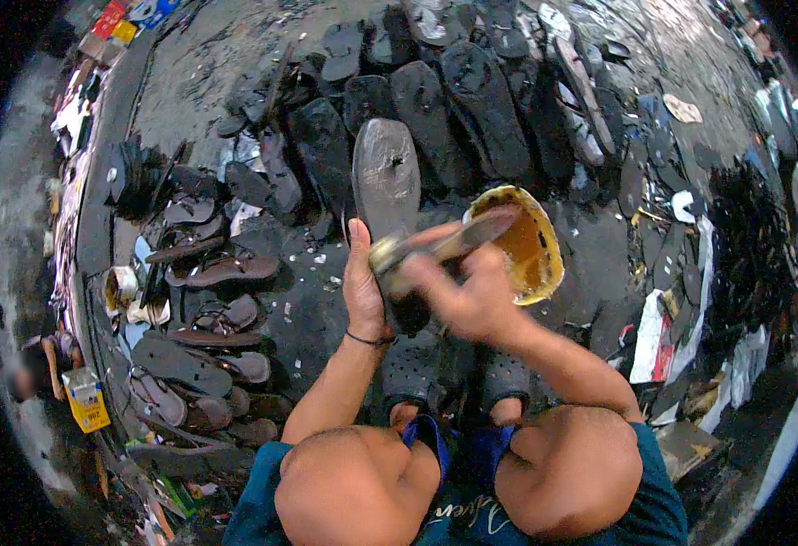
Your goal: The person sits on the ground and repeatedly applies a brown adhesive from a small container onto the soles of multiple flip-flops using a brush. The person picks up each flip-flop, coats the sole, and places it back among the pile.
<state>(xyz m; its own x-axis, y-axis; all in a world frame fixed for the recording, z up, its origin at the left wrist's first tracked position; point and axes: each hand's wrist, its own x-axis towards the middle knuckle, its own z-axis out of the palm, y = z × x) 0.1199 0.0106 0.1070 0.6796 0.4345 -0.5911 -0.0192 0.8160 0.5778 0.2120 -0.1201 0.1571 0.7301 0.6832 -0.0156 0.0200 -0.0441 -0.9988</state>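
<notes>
My left hand [364, 289] grips a dark sandal sole [387, 173] by its near part, thumb upright along the edge. The sole's far end has a wet-looking grey sheen and a small dark hole. My right hand [472, 296], smeared by motion, is closed round a flat-handled brush [479, 230]. The brush lies across the near part of the sole, its metal-banded end toward my left hand; its bristles are hard to make out. Just beyond my right hand stands a round pot [555, 259], its rim crusted yellow, with amber glue-like liquid inside.
Rows of dark soles [417, 100] spread across the ground ahead. Strapped sandals [231, 270] lie in a column at left, near a small crusted tin [120, 287]. A yellow box [85, 400] stands at far left. Scraps and a white-red packet [652, 337] lie at right.
</notes>
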